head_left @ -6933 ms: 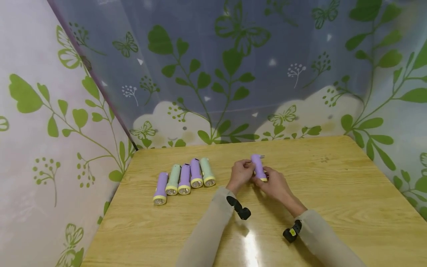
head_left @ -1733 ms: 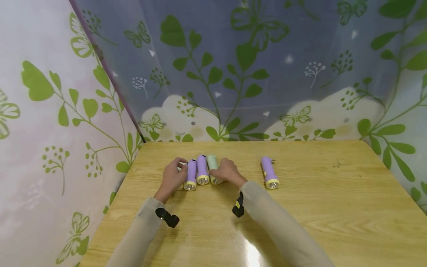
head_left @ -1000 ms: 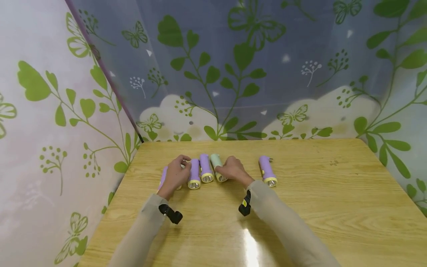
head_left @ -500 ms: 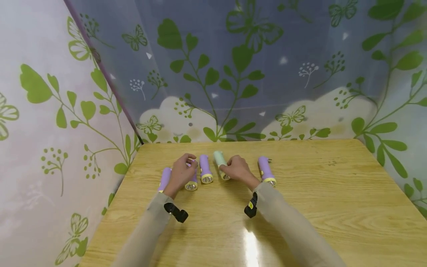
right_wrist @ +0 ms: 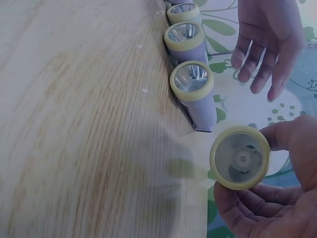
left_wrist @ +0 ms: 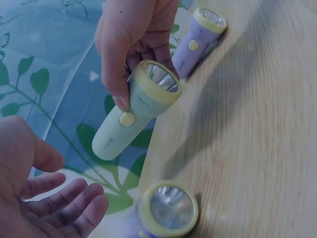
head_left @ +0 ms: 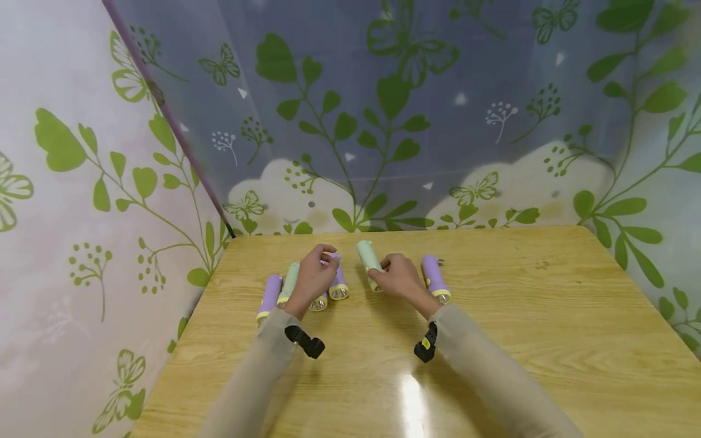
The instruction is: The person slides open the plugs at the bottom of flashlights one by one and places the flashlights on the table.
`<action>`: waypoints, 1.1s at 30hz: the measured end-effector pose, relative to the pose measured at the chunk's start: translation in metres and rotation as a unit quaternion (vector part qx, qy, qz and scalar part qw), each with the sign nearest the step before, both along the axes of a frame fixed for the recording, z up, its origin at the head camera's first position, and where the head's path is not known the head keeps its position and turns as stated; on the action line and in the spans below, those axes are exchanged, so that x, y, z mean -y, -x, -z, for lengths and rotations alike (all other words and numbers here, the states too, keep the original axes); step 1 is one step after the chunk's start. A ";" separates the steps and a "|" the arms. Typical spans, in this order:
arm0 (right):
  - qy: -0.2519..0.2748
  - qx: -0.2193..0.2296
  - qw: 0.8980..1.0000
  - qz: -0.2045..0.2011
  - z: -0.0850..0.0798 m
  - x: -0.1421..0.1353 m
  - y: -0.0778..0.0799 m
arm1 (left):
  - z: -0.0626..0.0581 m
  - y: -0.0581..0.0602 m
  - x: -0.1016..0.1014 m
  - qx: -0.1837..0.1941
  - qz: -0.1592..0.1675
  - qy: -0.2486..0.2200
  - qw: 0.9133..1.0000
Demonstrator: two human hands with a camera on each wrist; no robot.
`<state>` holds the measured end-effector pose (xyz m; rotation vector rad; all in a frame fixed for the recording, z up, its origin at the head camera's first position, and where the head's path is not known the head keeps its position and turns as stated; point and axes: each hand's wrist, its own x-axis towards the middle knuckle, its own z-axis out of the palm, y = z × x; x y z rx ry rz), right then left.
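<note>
My right hand (head_left: 402, 277) grips a mint-green flashlight (head_left: 368, 255) near its yellow head. In the left wrist view the thumb lies beside the round yellow switch of that green flashlight (left_wrist: 121, 131), and its lens end faces the camera. My left hand (head_left: 314, 277) hovers over the row at left with fingers loosely bent and nothing in them. Under and beside it lie two purple flashlights, the nearer-right one (head_left: 339, 287) partly covered by the fingers. The right wrist view shows the left hand (right_wrist: 270, 44) apart from the lined-up flashlights.
Farther left on the wooden table (head_left: 520, 316) lie another green flashlight (head_left: 289, 283) and a purple flashlight (head_left: 270, 296). A lone purple flashlight (head_left: 435, 278) with prongs at its back end lies right of my right hand. A patterned curtain (head_left: 328, 140) stands behind the table.
The green flashlight has moved right, away from the row, in my right hand. My left hand has shifted right along the row, uncovering the other green flashlight. Earlier, both hands held a purple flashlight.
</note>
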<state>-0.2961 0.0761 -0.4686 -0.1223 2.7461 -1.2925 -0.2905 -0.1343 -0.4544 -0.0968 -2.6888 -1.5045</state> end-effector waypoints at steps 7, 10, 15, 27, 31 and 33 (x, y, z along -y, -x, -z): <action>-0.003 -0.038 0.999 0.003 0.000 -0.004 -0.002 | -0.003 0.002 -0.015 0.004 0.005 0.000 1.000; -0.002 -0.055 0.998 0.003 0.000 -0.005 -0.004 | -0.007 0.003 -0.021 0.001 0.011 -0.006 1.000; 0.011 -0.073 0.997 -0.008 -0.001 -0.006 -0.009 | -0.008 0.006 -0.027 0.005 0.022 -0.034 0.999; 0.060 -0.096 0.993 -0.020 0.003 -0.010 -0.018 | -0.008 0.008 -0.040 0.012 0.036 -0.073 0.997; 0.063 -0.105 0.992 -0.017 0.003 -0.011 -0.018 | -0.010 0.010 -0.044 0.012 0.038 -0.081 0.996; 0.063 -0.111 0.992 -0.016 0.003 -0.011 -0.019 | -0.011 0.011 -0.045 0.012 0.040 -0.083 0.996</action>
